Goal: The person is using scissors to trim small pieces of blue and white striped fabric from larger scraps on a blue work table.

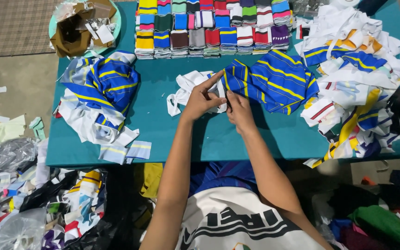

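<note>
My left hand (201, 98) and my right hand (238, 109) meet at the middle of a teal table (218, 139). Both pinch the edge of a blue fabric piece with yellow stripes (274, 81) that spreads to the right of my hands. A white fabric strip (184, 88) lies crumpled just left of my left hand, its end under my fingers.
A blue, yellow and white fabric heap (100, 97) lies at the table's left. A larger mixed heap (362, 78) fills the right side. Rows of folded striped knit pieces (209, 28) line the far edge. A round tray with scraps (82, 25) sits far left. Scraps and bags (33, 194) litter the floor.
</note>
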